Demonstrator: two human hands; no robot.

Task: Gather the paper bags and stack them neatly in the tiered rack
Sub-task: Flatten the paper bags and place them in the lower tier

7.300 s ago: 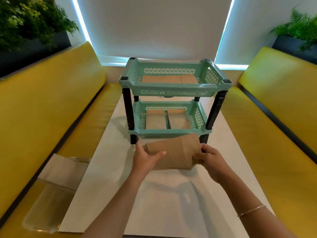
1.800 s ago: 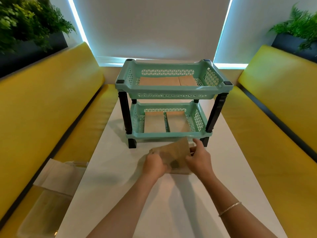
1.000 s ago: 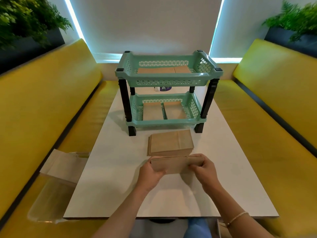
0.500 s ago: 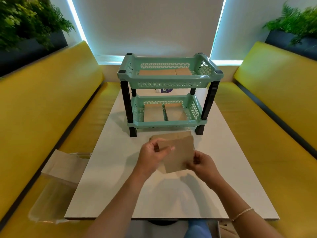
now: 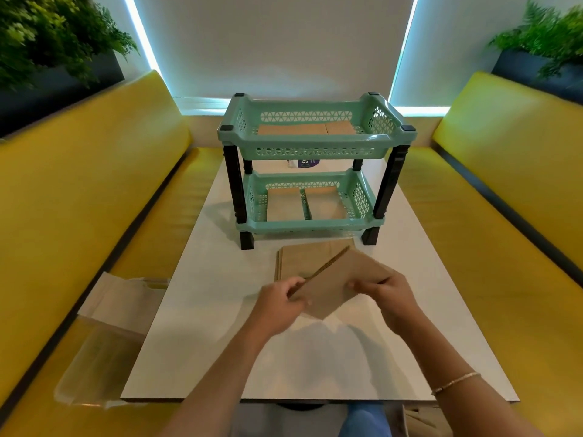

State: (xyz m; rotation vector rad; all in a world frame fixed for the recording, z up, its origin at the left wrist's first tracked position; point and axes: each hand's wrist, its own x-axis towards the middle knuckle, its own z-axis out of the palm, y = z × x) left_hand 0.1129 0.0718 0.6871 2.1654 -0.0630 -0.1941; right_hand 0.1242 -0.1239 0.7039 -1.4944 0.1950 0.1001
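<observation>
Brown kraft paper, flat and matte, is what we see in both hands: a small bundle of paper bags point(image 5: 339, 287) held above the white table point(image 5: 202, 310), tilted so that one corner points down and its ribbed edge runs diagonally. Our left hand point(image 5: 277, 305) pinches the left edge with curled fingers; our right hand point(image 5: 389, 293) grips the right edge in the same way. Just behind the bundle, a second stack of bags point(image 5: 303, 260) lies flat on the table, in front of the tiered rack point(image 5: 315, 143) — mint-green plastic baskets with triangle perforations, on dark posts. Flat bags already lie in both tiers, in two rows side by side.

Half a second ago the bundle stood more upright and covered most of the flat stack; now it is turned more on the diagonal and the stack behind shows more.

Around us, yellow padded benches point(image 5: 79, 200) run along both sides; on the left seat lie a pale paper sheet point(image 5: 120, 298) and a clear plastic wrapper point(image 5: 97, 370); green plants point(image 5: 47, 33) stand in dark planters above the backrests. Only the flat stack lies between the hands and the rack.
</observation>
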